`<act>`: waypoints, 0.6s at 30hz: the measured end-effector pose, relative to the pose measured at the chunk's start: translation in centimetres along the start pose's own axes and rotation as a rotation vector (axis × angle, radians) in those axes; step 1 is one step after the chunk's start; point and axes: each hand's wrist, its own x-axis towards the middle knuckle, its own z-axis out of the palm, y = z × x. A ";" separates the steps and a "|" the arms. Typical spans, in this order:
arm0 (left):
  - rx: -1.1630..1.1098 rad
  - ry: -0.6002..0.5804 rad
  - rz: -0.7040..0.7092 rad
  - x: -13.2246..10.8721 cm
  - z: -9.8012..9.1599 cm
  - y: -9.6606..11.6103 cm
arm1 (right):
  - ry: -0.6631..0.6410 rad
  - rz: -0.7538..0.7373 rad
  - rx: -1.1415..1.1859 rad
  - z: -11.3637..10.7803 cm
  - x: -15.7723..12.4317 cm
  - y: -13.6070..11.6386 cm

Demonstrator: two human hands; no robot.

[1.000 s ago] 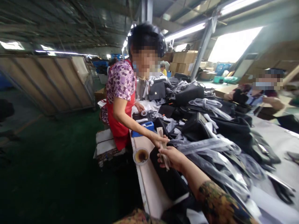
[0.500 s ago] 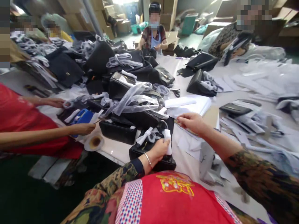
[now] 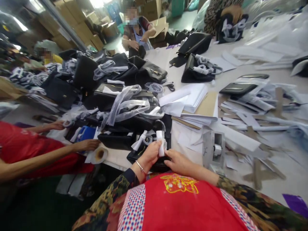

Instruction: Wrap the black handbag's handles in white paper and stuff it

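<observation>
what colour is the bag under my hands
The bag is black, clearest in the head view.

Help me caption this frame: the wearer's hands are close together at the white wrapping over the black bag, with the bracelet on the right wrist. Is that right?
No: the head view shows the bracelet on the wrist of the left hand, not the right hand. The hands are close together at the white wrapping over the black bag.

No legible text — labels, brands, numbers, signs unreadable.
</observation>
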 end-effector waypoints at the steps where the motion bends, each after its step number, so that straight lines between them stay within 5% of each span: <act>1: 0.040 0.000 -0.001 0.0 -0.1 0.2 | -0.030 0.004 -0.030 -0.2 -0.1 -0.3; 6: 0.487 0.128 0.090 -0.2 0.1 0.9 | -0.102 0.005 0.059 -1.7 0.7 -0.9; 11: 0.912 0.173 0.270 -0.5 1.5 0.8 | 0.039 0.515 0.392 -3.6 4.0 0.7; 18: 0.966 0.243 0.260 -0.4 2.8 0.2 | 0.101 0.642 0.247 -3.0 10.6 1.9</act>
